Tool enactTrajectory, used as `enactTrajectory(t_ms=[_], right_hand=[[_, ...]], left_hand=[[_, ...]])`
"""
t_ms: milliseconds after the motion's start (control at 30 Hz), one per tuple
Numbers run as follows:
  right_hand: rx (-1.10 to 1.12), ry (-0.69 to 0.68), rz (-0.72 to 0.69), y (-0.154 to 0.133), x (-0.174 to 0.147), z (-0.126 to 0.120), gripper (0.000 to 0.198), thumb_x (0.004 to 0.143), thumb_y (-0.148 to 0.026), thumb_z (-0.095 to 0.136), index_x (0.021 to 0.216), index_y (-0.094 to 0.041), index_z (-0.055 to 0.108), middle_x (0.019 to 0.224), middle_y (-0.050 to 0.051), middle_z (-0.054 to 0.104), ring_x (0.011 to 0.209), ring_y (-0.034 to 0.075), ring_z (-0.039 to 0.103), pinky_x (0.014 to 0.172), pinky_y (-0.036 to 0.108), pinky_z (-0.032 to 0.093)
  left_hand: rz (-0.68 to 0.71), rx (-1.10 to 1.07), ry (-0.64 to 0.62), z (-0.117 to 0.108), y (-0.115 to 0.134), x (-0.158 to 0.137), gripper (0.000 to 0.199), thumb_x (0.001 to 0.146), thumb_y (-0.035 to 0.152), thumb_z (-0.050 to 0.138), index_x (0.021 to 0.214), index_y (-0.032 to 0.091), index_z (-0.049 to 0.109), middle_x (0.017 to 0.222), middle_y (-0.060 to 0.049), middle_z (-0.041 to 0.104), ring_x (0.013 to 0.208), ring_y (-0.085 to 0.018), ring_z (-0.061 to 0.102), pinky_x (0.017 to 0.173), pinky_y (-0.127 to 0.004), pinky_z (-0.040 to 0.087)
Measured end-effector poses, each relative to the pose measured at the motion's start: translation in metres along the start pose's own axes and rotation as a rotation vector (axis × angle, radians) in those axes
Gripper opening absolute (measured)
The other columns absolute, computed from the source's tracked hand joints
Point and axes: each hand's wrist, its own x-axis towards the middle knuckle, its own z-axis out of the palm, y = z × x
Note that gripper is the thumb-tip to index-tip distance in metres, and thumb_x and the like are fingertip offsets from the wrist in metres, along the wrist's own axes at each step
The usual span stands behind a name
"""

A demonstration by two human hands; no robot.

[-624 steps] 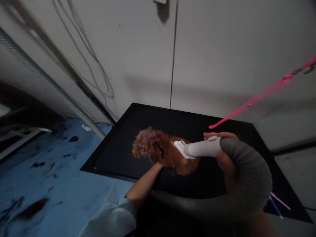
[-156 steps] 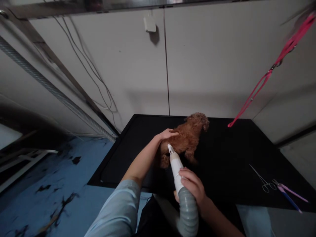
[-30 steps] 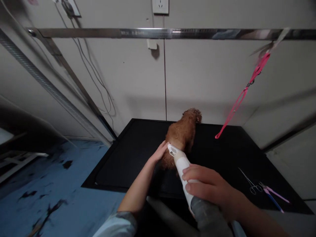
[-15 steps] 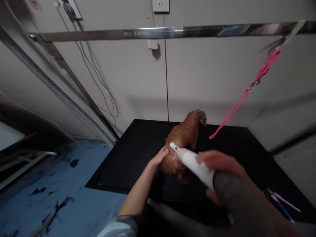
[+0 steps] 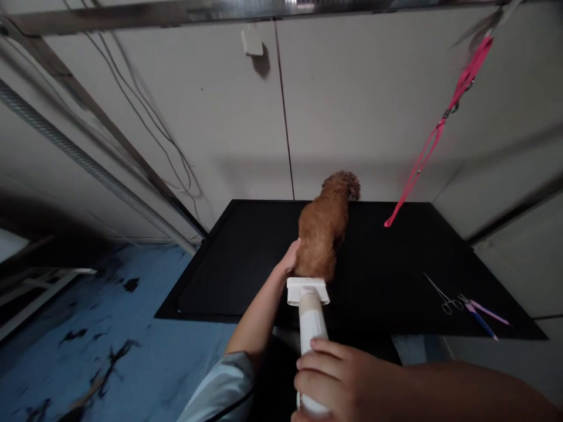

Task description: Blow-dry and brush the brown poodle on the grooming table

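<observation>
A small dog with curly reddish-brown fur is on the black table mat, its near end towards me. My left hand holds its left side, with most of the fingers hidden behind the fur. Wrapped round the handle of a white grooming tool is my right hand. The tool's wide, flat head sits at the dog's near end; whether it touches the fur I cannot tell.
Scissors and pink-and-blue-handled pliers lie at the table's right. A pink lead hangs from the metal bar. A ribbed grey hose slants down at the left. The blue floor has dark patches.
The grooming tool has moved from the dog's back to its near end and now points straight away from me. My view has tilted down, bringing the scissors into sight.
</observation>
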Motion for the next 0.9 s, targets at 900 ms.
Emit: enactTrajectory(t_ms=[900], right_hand=[[-0.379, 0.244, 0.296, -0.042, -0.034, 0.014, 0.013, 0.079, -0.015, 0.062, 0.090, -0.021, 0.059, 0.079, 0.003, 0.065, 0.084, 0.019, 0.064, 0.088, 0.038, 0.052]], left_hand=[[-0.062, -0.155, -0.230, 0.078, -0.013, 0.014, 0.061, 0.066, 0.059, 0.074, 0.104, 0.012, 0.068, 0.112, -0.017, 0.071, 0.112, -0.034, 0.061, 0.104, -0.047, 0.041]])
